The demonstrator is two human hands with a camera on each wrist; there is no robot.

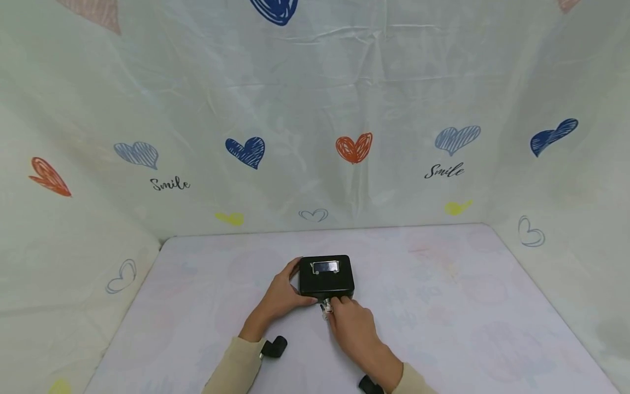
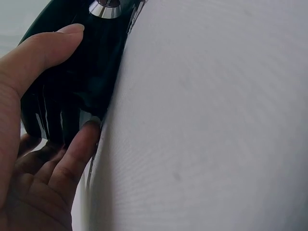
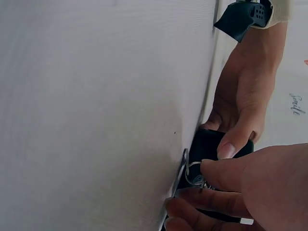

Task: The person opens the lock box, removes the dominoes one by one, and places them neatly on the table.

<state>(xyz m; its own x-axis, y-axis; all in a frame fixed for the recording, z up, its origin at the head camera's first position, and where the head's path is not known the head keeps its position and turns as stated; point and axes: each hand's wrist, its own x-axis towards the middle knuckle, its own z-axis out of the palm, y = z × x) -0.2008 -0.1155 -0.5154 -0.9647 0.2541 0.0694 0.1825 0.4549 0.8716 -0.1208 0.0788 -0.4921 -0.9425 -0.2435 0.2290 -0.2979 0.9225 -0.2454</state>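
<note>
A small black cash box (image 1: 322, 284) with a silver handle plate (image 1: 325, 267) on its lid lies on the table. My left hand (image 1: 281, 298) grips its left end, thumb on the front wall and fingers around the side and low edge. A round silver lock (image 2: 105, 9) shows on that front wall in the left wrist view. My right hand (image 1: 355, 327) is at the front of the box, thumb and forefinger pinching a key at the lock. A key ring (image 3: 186, 168) with a dangling key hangs by these fingers. The pinched key is mostly hidden by them.
The white tabletop (image 1: 221, 284) has faint printed patterns. A pale curtain (image 1: 295, 109) with hearts and "Smile" lettering stands behind the table and along both sides. Black wrist-worn devices show at the left wrist (image 1: 274, 347) and the right wrist (image 1: 370, 384).
</note>
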